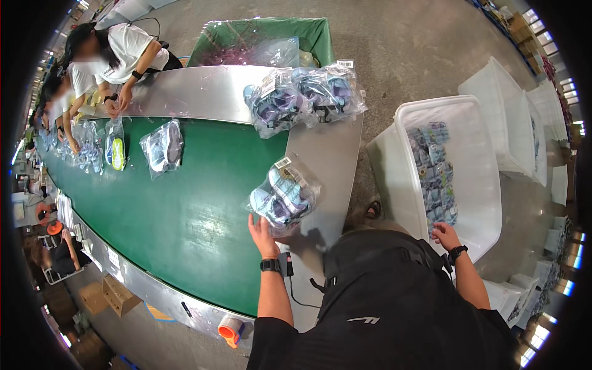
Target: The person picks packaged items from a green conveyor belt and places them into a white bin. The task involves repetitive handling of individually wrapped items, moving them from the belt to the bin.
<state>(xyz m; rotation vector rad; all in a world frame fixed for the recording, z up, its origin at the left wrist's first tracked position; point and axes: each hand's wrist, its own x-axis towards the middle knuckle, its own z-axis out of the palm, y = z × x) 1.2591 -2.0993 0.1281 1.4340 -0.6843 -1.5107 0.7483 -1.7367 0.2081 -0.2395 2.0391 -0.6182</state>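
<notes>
A pair of light blue and purple shoes in a clear plastic bag lies at the end of the green conveyor belt, partly over the metal end plate. My left hand is at the bag's near edge, fingers stretched out and apart, not wrapped around it. Over the white bin on the right, my right hand has loosely bent fingers, with nothing visible in them. It is beside the near end of several bagged shoes lying in rows in the bin.
More bagged shoes sit on the metal ledge ahead. Single bags lie farther along the belt, where co-workers reach in. A green-lined container stands behind the ledge. An orange tape dispenser is at the near belt edge.
</notes>
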